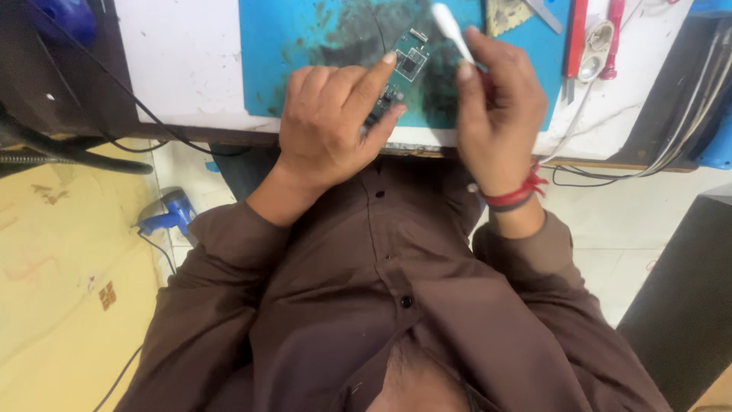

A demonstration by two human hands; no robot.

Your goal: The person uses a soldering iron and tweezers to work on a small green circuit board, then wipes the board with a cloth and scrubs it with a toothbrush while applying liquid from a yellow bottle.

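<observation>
Your fingers (381, 76) of the left hand (328, 122) are closed on the small green circuit board (404, 69), forefinger laid along its top and thumb beneath its near end, pinning it against the blue work mat (290, 38) at the front edge of the tabletop (183, 53). Your right hand (499, 107) is clenched around a slim white tool (450, 29), its rounded tip standing up and slightly left, just above the board's far end; whether the tip touches the board cannot be told.

The board looks thin, light and stiff, and likely fragile: a square black chip and small parts sit on its face, so you would do best to hold it by the bare edges, as your thumb and forefinger roughly do now, and keep pressure off the components. The white tool looks light and smooth, easy to roll between fingertips.

The mat is stained dark in its middle and probably grips the board a little. To the right lie red-handled tools (577, 38) and a small round metal piece (598, 37), with cables (679, 145) trailing off the edge. Below, pale tiled floor (633, 229), a blue tool (171, 214) beside your left elbow, and a yellowish sheet (53, 290) further left.
</observation>
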